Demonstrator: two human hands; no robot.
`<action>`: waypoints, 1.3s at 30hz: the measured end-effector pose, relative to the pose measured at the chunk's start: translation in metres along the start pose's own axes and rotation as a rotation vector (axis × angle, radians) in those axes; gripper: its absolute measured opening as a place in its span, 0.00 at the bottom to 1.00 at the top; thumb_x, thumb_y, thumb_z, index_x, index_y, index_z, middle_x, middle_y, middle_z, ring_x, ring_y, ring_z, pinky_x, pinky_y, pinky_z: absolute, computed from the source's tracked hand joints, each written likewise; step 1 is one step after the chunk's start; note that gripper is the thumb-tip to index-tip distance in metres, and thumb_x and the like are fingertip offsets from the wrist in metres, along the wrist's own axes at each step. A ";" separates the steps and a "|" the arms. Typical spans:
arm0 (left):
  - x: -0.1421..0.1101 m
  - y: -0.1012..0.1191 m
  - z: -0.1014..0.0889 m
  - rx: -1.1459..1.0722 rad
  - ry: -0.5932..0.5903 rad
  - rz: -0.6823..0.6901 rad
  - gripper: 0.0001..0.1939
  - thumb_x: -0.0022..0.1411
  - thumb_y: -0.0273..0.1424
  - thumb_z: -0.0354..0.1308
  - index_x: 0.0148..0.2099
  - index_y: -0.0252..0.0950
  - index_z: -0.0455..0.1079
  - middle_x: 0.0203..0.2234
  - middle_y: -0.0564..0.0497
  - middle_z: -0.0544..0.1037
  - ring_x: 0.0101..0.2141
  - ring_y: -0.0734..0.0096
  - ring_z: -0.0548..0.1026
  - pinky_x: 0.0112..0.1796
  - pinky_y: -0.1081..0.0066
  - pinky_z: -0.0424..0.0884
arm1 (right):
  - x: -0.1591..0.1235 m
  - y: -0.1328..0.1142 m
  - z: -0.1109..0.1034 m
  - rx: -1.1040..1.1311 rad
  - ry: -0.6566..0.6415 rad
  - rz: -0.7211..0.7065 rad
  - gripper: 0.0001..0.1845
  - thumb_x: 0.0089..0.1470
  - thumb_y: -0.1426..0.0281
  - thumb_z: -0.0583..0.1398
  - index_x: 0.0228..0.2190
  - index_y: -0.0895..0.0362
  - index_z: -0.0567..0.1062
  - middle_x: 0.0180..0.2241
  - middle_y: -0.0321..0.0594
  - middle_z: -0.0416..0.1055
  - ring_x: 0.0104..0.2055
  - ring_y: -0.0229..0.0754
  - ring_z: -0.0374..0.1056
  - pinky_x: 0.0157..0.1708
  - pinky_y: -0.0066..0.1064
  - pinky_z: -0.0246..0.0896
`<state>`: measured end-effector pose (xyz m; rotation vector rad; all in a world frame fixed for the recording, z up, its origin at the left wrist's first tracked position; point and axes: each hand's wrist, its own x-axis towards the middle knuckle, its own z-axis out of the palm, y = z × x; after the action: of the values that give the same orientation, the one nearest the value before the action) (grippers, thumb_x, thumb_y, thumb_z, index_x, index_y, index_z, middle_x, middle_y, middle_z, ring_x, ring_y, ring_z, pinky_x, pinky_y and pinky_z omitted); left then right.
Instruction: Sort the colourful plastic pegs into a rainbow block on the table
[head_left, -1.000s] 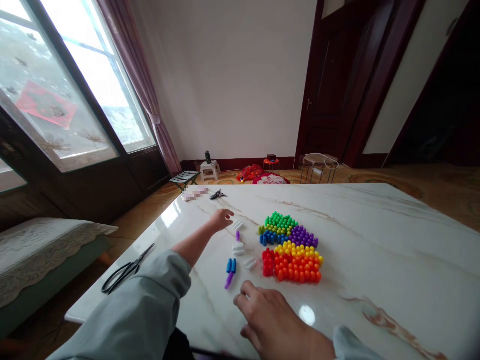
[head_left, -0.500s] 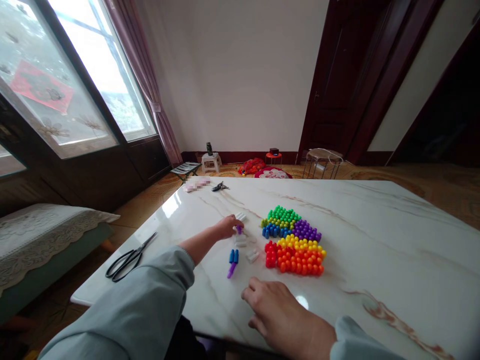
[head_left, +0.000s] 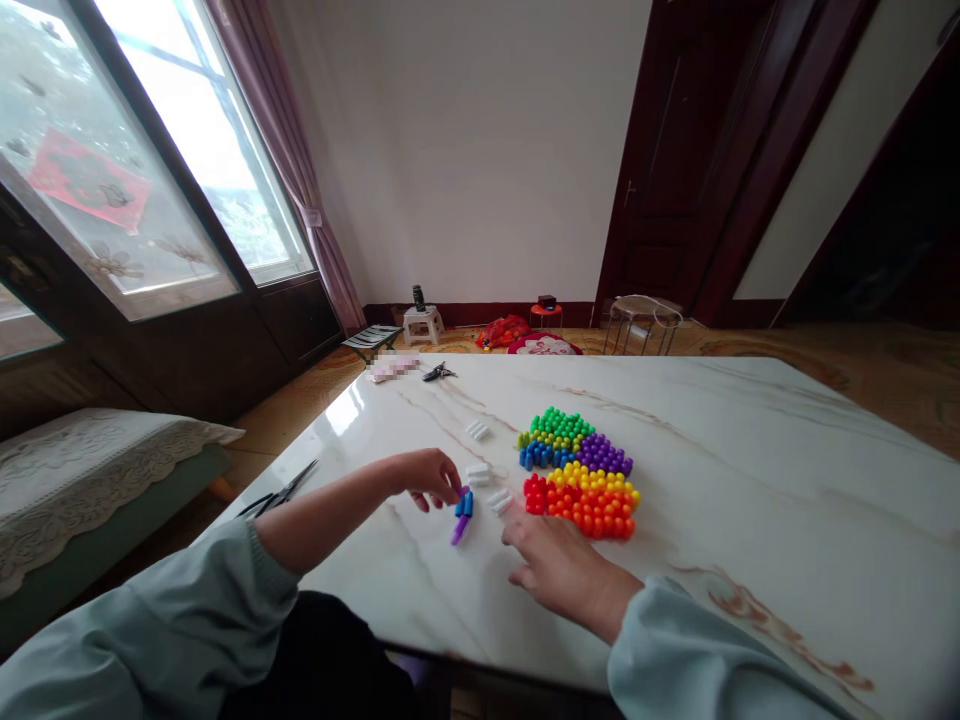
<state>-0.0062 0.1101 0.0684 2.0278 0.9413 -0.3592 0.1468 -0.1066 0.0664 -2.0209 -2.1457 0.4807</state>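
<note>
My left hand [head_left: 429,478] pinches a small purple plastic piece [head_left: 463,491] at the far end of two blue pieces [head_left: 465,505]. Below these, another purple piece [head_left: 459,530] lies on the marble-patterned table [head_left: 720,450]. My right hand [head_left: 559,565] hovers palm down, thumb apart from its slightly blurred fingers, with nothing visible in them. Its fingertips come close to a cluster of white pieces [head_left: 499,500]. More white pieces [head_left: 478,474] lie near my left fingertips, and another white group [head_left: 477,430] sits farther back.
Right of my hands are grouped beads: green [head_left: 562,422], purple [head_left: 606,454], blue [head_left: 536,456], yellow [head_left: 600,480], orange [head_left: 604,517] and red [head_left: 535,494]. Scissors [head_left: 281,492] lie left, partly behind my arm. Dark pliers-like tools [head_left: 439,372] rest at the far edge.
My left hand has come nearer with the purple piece, from the far white pieces to the blue ones. My right hand has moved forward toward the white pieces.
</note>
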 end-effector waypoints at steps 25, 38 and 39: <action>-0.014 0.035 0.046 -0.640 -0.069 0.190 0.23 0.38 0.40 0.72 0.36 0.37 0.71 0.29 0.52 0.78 0.30 0.70 0.76 0.31 0.70 0.74 | 0.031 0.014 -0.010 0.819 0.312 0.185 0.20 0.51 0.71 0.60 0.47 0.62 0.71 0.39 0.44 0.73 0.34 0.38 0.71 0.32 0.27 0.65; -0.020 0.061 0.046 -0.731 -0.013 0.387 0.22 0.45 0.39 0.71 0.41 0.34 0.73 0.35 0.47 0.79 0.39 0.66 0.77 0.38 0.70 0.72 | 0.032 0.031 -0.012 1.127 0.400 0.123 0.22 0.50 0.57 0.62 0.42 0.60 0.74 0.24 0.35 0.70 0.24 0.35 0.66 0.22 0.26 0.64; -0.019 0.060 0.046 -0.721 -0.010 0.395 0.22 0.45 0.40 0.71 0.41 0.33 0.73 0.34 0.47 0.79 0.39 0.65 0.77 0.38 0.70 0.72 | 0.033 0.032 -0.011 1.118 0.400 0.131 0.21 0.51 0.58 0.61 0.41 0.60 0.75 0.24 0.35 0.70 0.23 0.35 0.66 0.22 0.26 0.64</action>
<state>0.0287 0.0425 0.0866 1.4817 0.5292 0.1732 0.1782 -0.0713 0.0623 -1.4032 -1.0720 0.9190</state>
